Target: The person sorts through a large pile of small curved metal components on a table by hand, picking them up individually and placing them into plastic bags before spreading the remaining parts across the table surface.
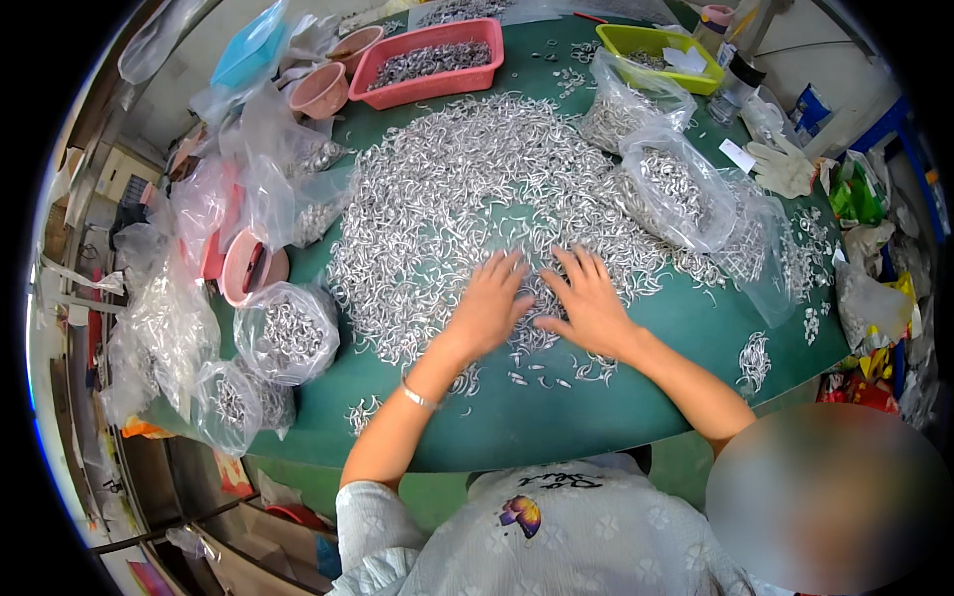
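A broad heap of small, curved, shiny silver metal pieces (pixel 427 199) covers the middle of a green tabletop (pixel 477 427). At the near edge of the heap, my left hand (pixel 489 306) lies palm down with its fingers stretched over the pieces. My right hand (pixel 593 306) rests beside it, fingers spread and thumb pointing toward the left hand. Between the two hands sits a small cluster of the pieces (pixel 537 333). Neither hand visibly grips anything, though what lies under the palms is hidden. A few loose pieces are scattered just in front of my wrists.
Open clear bags of silver pieces stand at left (pixel 288 333) and right (pixel 681 189). A pink basket (pixel 429 62) and a yellow-green basket (pixel 660 58) hold small parts at the back. Pink bowls (pixel 320 91), a white glove (pixel 783 169) and a dark-lidded jar (pixel 735 89) edge the table.
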### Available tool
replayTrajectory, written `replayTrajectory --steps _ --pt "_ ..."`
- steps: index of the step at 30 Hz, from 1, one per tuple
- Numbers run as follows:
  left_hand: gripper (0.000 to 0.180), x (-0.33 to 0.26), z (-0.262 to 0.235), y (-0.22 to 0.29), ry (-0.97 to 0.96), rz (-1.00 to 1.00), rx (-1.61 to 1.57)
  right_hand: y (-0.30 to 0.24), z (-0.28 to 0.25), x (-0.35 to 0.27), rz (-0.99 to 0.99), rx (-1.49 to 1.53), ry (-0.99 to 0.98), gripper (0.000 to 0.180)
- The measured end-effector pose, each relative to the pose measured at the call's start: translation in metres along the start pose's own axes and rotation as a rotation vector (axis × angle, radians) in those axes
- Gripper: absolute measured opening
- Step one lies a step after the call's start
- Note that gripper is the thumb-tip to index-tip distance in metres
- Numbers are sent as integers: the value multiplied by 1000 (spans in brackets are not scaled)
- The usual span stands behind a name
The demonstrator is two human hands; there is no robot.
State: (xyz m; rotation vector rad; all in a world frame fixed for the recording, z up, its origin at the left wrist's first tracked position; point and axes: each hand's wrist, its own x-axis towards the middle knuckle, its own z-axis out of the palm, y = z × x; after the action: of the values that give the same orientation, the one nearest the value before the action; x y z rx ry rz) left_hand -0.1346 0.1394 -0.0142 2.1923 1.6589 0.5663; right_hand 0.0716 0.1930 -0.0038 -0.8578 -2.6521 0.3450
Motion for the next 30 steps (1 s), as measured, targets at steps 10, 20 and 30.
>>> replayTrajectory --steps 10,20,30 --pt "27 -45 -74 16 -147 -60 -263 -8 -16 -12 -78 326 -65 51" --pt "58 120 -60 -91 278 -313 261 47 19 106 77 -118 99 58" --pt "50 51 -35 -68 149 -27 280 39 -6 137 160 246 -55 49"
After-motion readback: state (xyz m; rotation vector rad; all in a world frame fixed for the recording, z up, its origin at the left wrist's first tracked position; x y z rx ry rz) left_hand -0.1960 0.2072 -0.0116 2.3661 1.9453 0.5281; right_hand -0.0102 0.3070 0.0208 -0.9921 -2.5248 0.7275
